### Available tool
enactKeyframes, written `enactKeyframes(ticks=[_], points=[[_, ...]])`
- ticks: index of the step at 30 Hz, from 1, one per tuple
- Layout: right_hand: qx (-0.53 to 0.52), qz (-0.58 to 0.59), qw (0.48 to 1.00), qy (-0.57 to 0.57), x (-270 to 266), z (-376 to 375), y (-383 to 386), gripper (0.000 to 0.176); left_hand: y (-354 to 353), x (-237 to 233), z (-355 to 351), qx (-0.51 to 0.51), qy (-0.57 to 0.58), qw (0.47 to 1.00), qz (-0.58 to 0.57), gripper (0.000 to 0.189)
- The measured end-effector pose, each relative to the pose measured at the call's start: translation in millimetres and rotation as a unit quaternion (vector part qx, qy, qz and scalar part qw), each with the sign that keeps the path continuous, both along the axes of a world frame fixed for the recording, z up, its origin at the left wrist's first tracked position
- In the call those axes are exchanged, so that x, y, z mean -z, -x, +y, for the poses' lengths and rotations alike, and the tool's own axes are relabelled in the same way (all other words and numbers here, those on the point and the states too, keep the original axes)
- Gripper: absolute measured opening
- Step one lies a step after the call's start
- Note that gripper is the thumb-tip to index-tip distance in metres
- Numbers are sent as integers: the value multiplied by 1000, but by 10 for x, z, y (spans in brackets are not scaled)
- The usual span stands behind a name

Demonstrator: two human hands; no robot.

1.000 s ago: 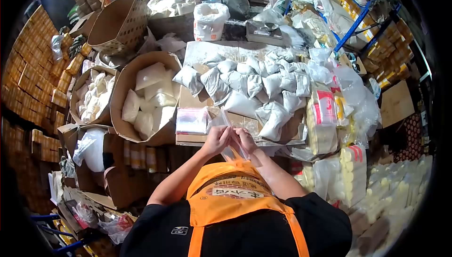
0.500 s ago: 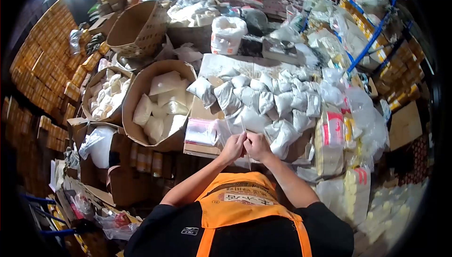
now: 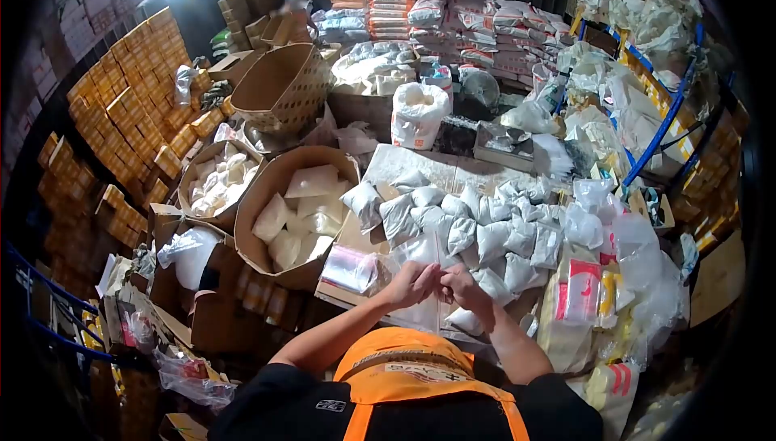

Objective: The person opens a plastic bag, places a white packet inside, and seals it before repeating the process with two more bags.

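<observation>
A: In the head view, where are our hands?

B: Just above the near edge of the worktop (image 3: 404, 164), close together. Our left hand (image 3: 411, 286) pinches the clear bag (image 3: 426, 314) with fingers curled in, and our right hand (image 3: 467, 289) pinches it too, knuckles almost against the left's.

A: So both grips are pressed together on thin film. What could go wrong?

B: If we pull unevenly, the film could stretch or split, since it looks flimsy. We can't tell which part our fingertips hold, as our knuckles hide it, so a slip would be hard for us to notice.

A: And around us?

B: The filled bags (image 3: 489, 239) crowd from the middle of the worktop to its near edge, right beside our right hand. If we swing that elbow or wrist, we could nudge the nearest ones over the edge.

A: What about our left?

B: The stack of flat bags (image 3: 350, 267) lies at the near left corner. Our left forearm passes close by, so a careless sweep could slide the slick film off. The round carton (image 3: 295, 162) stands open just beyond the left edge, and loose bags could drop in there.
</observation>
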State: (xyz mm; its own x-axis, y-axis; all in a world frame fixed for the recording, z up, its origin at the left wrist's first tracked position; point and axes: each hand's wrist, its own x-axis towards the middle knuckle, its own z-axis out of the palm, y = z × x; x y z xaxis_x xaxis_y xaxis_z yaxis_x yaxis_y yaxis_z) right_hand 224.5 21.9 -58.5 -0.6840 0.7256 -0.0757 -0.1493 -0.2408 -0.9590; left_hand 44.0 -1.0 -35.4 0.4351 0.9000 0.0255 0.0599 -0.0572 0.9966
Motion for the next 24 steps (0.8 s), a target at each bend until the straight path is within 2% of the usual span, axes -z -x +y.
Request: enactKeyframes(ticks=[3, 4, 5, 7, 8, 9, 10, 11, 12, 13, 14, 15, 16, 17, 18, 19, 21, 24], points=[[38, 14, 998, -47, 57, -41, -206, 34, -274, -199, -21, -11, -67, 998, 12, 44], [62, 42, 997, -23, 110, -78, -249, 34, -368, -178, 5, -22, -123, 992, 33, 42], [71, 58, 996, 9, 116, -107, -325, 35, -457, -171, -31, -5, -91, 996, -12, 42], [136, 172, 973, 76, 310, -120, -404, 35, -577, -4, -21, -23, -55, 998, 9, 42], [143, 177, 959, 170, 578, -117, -481, 36, -650, 13, -5, -24, -96, 995, 33, 42], [144, 183, 958, 169, 555, -87, -528, 36, -723, 49, 8, -29, -68, 997, 18, 43], [181, 95, 979, 21, 521, -91, -588, 36, -789, 76, 52, -46, -82, 993, 64, 44], [215, 1, 968, -126, 489, -74, -639, 37, -843, 92, 106, -60, -97, 987, 109, 46], [189, 29, 982, -13, 475, -23, -695, 36, -863, 112, 177, -67, -59, 979, 183, 47], [229, -114, 949, -184, 646, 126, -774, 33, -865, 188, 227, -72, -17, 964, 255, 48], [271, -258, 904, -209, 812, 110, -849, 30, -837, 384, 307, -80, 7, 956, 280, 49], [304, -398, 835, -228, 745, 119, -887, 27, -747, 686, 376, -63, -27, 951, 302, 48], [262, -472, 826, -163, 532, 96, -915, 23, -779, 699, 343, -73, 18, 949, 307, 44], [262, -476, 825, -153, 504, -67, -892, 23, -804, 694, 315, -82, 62, 944, 314, 40], [272, -394, 864, -157, 473, -121, -845, 22, -836, 838, 286, -79, 69, 932, 348, 38], [281, -308, 894, -164, 427, -138, -790, 22, -871, 904, 244, -69, 5, 931, 358, 35], [251, -282, 917, -130, 400, -313, -660, 31, -953, 956, 127, -80, -35, 935, 343, 30], [226, -312, 916, -115, 818, -379, -625, 38, -1047, 675, 21, -59, -44, 921, 382, 23]])
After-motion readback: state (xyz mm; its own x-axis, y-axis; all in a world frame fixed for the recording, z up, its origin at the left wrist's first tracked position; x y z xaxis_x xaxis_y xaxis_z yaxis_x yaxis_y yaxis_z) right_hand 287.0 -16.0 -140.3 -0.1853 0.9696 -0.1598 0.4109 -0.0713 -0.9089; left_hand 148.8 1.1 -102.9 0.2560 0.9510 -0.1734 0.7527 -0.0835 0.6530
